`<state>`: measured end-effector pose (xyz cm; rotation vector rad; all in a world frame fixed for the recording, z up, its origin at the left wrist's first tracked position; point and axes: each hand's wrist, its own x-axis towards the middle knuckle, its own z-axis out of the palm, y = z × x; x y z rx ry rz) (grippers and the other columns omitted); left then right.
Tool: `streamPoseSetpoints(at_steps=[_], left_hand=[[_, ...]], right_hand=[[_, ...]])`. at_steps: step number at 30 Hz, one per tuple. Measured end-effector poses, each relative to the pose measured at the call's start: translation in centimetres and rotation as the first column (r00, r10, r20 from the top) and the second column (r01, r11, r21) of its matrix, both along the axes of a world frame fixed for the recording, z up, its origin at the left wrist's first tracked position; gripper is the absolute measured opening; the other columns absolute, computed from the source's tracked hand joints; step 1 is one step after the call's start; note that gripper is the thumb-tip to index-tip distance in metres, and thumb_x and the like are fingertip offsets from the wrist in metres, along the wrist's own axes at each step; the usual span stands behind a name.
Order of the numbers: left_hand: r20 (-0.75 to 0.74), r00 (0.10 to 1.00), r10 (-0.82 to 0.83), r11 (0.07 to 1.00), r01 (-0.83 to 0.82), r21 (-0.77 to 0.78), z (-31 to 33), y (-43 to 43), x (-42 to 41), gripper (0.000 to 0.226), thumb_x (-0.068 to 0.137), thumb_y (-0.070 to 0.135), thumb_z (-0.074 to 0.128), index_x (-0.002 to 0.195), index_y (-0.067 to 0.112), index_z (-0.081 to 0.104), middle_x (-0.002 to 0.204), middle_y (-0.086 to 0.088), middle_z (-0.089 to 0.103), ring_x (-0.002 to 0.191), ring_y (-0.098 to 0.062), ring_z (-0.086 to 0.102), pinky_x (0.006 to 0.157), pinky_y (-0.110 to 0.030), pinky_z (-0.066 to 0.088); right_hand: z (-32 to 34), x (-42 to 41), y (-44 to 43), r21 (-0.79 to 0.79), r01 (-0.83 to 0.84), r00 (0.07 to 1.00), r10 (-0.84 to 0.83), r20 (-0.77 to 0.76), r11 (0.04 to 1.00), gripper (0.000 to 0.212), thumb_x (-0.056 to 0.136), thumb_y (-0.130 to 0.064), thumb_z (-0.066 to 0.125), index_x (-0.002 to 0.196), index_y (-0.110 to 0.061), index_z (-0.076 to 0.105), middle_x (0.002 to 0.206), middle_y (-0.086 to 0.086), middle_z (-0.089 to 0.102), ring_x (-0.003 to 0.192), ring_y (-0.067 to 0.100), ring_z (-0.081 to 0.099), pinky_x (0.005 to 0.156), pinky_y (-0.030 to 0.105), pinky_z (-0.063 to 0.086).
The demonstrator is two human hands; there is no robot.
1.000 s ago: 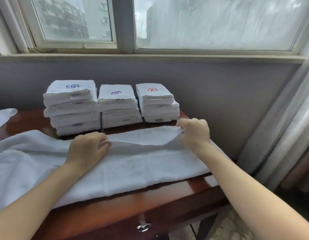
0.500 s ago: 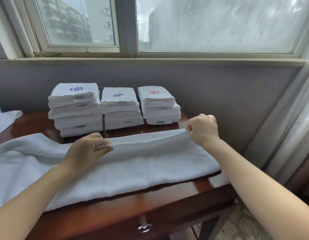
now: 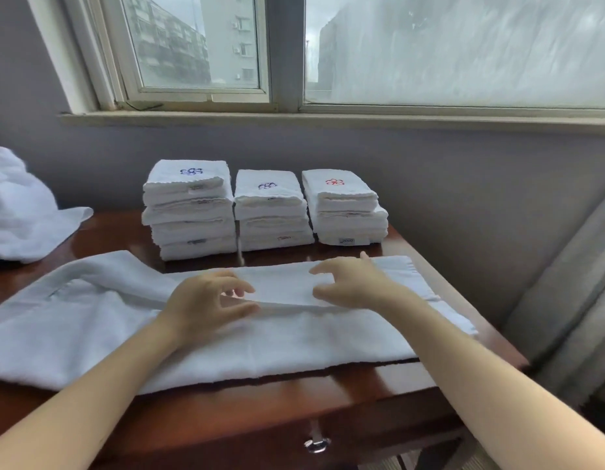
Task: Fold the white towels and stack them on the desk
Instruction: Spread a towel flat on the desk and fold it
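A white towel [image 3: 294, 337] lies with its long axis left to right across the desk [image 3: 260, 412], its left end cut off by the frame. The blurred left hand [image 3: 206, 300] and right hand [image 3: 351, 283] sit over its folded edge, fingers loosely spread, gripping nothing.

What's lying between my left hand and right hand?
Head view: only the long white towel, its folded-over layer, spans the gap between left hand and right hand.

A long white towel [image 3: 226, 337] lies folded lengthwise across the bench [image 3: 260, 415] at centre frame. Behind it stand three stacks of folded towels [image 3: 270, 212], side by side.
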<state>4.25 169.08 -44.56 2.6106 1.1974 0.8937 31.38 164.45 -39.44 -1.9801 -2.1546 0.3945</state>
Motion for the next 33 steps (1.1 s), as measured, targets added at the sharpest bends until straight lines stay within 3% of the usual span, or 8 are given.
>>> streamPoseSetpoints(at_steps=[4,9,12,16,19,21,27,33], left_hand=[[0.039,0.993,0.108,0.994,-0.109,0.007,1.1,-0.4,-3.0,0.03,0.085,0.055,0.064,0.1,0.031,0.073,0.092,0.02,0.064,0.084,0.001,0.06,0.072,-0.028,0.052],[0.066,0.953,0.296,0.955,-0.294,-0.049,1.4,-0.9,-8.1,0.015,0.094,0.038,0.061,0.104,0.033,0.07,0.094,0.021,0.064,0.087,0.007,0.058,0.074,-0.027,0.052],[0.057,0.909,0.412,0.909,-0.406,-0.091,1.0,-1.2,-12.4,0.017,0.095,0.035,0.059,0.108,0.033,0.07,0.098,0.021,0.065,0.089,0.008,0.057,0.076,-0.021,0.049],[0.036,0.819,0.573,0.809,-0.558,-0.186,0.6,-1.8,-18.1,0.023,0.094,0.028,0.06,0.115,0.03,0.068,0.112,0.015,0.067,0.106,-0.004,0.06,0.091,-0.029,0.049],[-0.102,0.719,0.687,0.697,-0.692,-0.188,0.0,-2.0,-21.0,0.032,0.092,0.033,0.06,0.124,0.032,0.063,0.13,0.012,0.059,0.125,-0.012,0.051,0.099,-0.031,0.04],[-0.167,0.692,0.703,0.665,-0.722,-0.19,-0.6,-2.1,-21.9,0.039,0.092,0.041,0.059,0.13,0.032,0.057,0.138,0.013,0.053,0.133,-0.012,0.044,0.103,-0.034,0.034],[-0.16,0.663,0.731,0.631,-0.747,-0.211,-1.6,-0.9,-21.7,0.054,0.092,0.049,0.054,0.141,0.028,0.048,0.143,0.005,0.052,0.135,-0.02,0.041,0.11,-0.038,0.032],[-0.033,0.56,0.828,0.519,-0.787,-0.333,-1.1,0.8,-20.8,0.051,0.086,0.063,0.055,0.125,0.031,0.06,0.136,0.004,0.058,0.129,-0.028,0.045,0.108,-0.04,0.03]], right_hand=[[-0.9,-6.5,1.2,0.073,-0.13,0.985,0.137,-0.106,0.989,0.049,0.094,-0.034,0.05,0.143,-0.03,0.047,0.146,-0.006,0.051,0.135,0.015,0.043,0.12,0.038,0.015],[-1.7,-13.5,3.0,0.13,-0.221,0.951,0.243,-0.19,0.966,0.046,0.095,-0.038,0.051,0.141,-0.031,0.049,0.144,-0.006,0.052,0.128,0.015,0.05,0.104,0.036,0.042],[-2.1,-17.2,4.0,0.173,-0.249,0.937,0.282,-0.208,0.953,0.047,0.094,-0.037,0.051,0.141,-0.032,0.048,0.145,-0.009,0.049,0.13,0.013,0.046,0.103,0.038,0.043],[-2.6,-21.4,5.1,0.221,-0.301,0.918,0.345,-0.196,0.928,0.048,0.094,-0.035,0.052,0.142,-0.032,0.047,0.144,-0.012,0.046,0.13,0.012,0.044,0.097,0.033,0.043],[-3.1,-23.8,5.8,0.217,-0.323,0.918,0.361,-0.166,0.921,0.047,0.093,-0.032,0.052,0.139,-0.032,0.049,0.14,-0.012,0.049,0.126,0.014,0.046,0.088,0.031,0.043],[-3.3,-25.1,6.1,0.203,-0.334,0.924,0.362,-0.124,0.92,0.045,0.092,-0.029,0.052,0.137,-0.031,0.053,0.138,-0.01,0.051,0.126,0.017,0.046,0.091,0.032,0.044],[-4.7,-27.8,6.4,0.255,-0.319,0.933,0.35,-0.084,0.913,0.022,0.088,-0.023,0.05,0.096,-0.02,0.07,0.11,-0.003,0.063,0.106,0.026,0.056,0.085,0.032,0.044],[-6.8,-27.3,6.6,0.271,-0.283,0.925,0.337,-0.175,0.92,0.032,0.094,-0.035,0.049,0.121,-0.036,0.066,0.135,-0.017,0.051,0.124,0.017,0.044,0.104,0.028,0.033]])
